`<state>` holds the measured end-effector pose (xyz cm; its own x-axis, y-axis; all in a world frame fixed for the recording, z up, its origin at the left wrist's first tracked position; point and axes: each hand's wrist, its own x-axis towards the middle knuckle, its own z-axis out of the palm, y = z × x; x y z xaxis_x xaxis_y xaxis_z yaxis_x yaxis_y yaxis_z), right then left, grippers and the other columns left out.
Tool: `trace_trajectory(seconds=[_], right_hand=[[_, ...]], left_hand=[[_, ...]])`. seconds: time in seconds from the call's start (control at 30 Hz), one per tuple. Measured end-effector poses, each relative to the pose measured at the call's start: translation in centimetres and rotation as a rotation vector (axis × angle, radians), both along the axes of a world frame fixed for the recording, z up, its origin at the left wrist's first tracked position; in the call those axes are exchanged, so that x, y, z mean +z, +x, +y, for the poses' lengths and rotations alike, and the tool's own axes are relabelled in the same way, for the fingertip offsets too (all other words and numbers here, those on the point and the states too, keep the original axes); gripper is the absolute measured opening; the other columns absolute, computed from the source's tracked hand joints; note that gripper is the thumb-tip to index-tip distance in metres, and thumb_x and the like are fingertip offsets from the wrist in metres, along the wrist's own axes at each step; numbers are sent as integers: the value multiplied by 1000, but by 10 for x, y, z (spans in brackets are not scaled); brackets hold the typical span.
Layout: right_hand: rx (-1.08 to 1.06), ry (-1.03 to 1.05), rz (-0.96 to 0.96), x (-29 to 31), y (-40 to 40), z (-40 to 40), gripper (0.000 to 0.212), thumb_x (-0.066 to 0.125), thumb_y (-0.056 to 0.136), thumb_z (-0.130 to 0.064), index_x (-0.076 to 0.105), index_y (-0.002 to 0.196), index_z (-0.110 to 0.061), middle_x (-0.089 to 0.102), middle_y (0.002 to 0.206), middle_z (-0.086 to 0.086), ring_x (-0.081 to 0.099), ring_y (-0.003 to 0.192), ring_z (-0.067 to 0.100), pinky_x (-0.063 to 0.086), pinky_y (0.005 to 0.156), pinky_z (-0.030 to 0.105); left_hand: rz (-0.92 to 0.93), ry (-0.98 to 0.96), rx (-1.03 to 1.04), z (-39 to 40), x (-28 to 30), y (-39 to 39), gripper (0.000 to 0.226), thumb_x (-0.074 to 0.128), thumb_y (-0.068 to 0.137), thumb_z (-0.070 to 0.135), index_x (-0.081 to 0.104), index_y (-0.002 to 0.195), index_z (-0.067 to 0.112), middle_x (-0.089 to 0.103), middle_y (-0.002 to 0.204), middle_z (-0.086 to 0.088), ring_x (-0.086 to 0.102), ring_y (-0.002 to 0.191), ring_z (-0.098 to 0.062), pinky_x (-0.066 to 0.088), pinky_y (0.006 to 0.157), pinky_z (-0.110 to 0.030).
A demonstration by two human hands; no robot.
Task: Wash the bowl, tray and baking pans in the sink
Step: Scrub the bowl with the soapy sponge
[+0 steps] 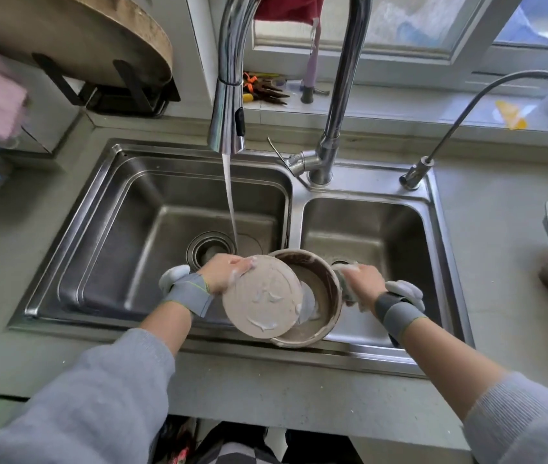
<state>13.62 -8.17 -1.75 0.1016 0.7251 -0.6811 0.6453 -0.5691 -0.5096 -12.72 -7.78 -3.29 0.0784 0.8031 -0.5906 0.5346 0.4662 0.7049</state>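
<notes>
Fingers (244, 263) of your left hand (224, 272) pinch the soapy round beige disc (261, 298); suds could let it slip. Your right hand (361, 283) grips the brown round baking pan (313, 296)'s right rim.

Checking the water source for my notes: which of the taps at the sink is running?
The pull-down tap over the left basin: a stream falls from its spray head. The thin curved tap at the right corner is dry.

No legible text, label, brand or number anywhere on the sink (152, 169) or utensils.
</notes>
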Motion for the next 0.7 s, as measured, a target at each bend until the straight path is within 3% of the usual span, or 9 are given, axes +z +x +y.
trace_trajectory(seconds=[0.07,0.17,0.3,0.37,0.47,0.53,0.57,0.6,0.7], right_hand=[[18,117,62,4,0,5,25,46,85,-11,71,87,-11,63,70,6,60,51,20,38,39,23],[-88,70,205,11,-1,7,27,46,97,-19,65,103,-1,55,87,13,50,56,15,41,51,25],[-191,241,198,34,4,19,28,32,101,-28,50,86,-11,50,86,11,45,68,20,39,66,29],[-363,245,449,49,7,28,35,30,99,-30,51,75,-14,52,77,6,49,72,19,41,73,32],[-128,147,652,72,0,32,41,31,93,-7,61,66,-15,53,68,6,54,64,17,44,67,29],[82,152,637,75,-2,37,21,47,90,-12,68,93,-10,62,94,12,61,90,28,48,91,40],[127,179,615,74,1,39,25,56,86,-17,65,104,-2,62,102,15,61,97,31,46,95,44],[110,178,626,77,3,40,33,62,85,-19,63,109,2,64,103,17,62,96,30,48,93,43],[7,299,672,72,1,31,19,60,92,-9,66,106,0,69,96,14,66,87,23,55,79,31]], left_hand=[[139,145,-123,11,13,3,37,50,86,49,57,66,19,53,70,-2,46,68,-15,33,64,-28],[74,328,-183,21,33,18,43,51,93,40,49,59,15,47,65,1,43,62,-10,31,65,-28],[-209,391,-163,27,52,37,38,51,97,28,46,61,17,41,61,7,38,59,-6,31,60,-26],[-208,441,-204,32,61,45,39,51,97,27,46,58,21,42,55,11,38,56,-2,32,58,-21],[-204,498,-287,45,74,57,39,53,94,31,52,62,10,44,57,10,39,58,-5,32,58,-21],[-203,540,-276,51,82,61,39,52,90,34,52,63,7,42,59,3,38,59,-9,31,58,-23],[-231,549,-247,53,84,62,37,53,91,32,53,62,9,43,59,4,38,59,-9,32,58,-22],[-273,553,-213,54,88,61,36,55,93,27,54,62,10,45,58,7,40,59,-7,33,58,-20],[-357,515,-22,57,93,59,27,54,96,20,66,74,8,59,65,3,52,63,-8,41,61,-21]])
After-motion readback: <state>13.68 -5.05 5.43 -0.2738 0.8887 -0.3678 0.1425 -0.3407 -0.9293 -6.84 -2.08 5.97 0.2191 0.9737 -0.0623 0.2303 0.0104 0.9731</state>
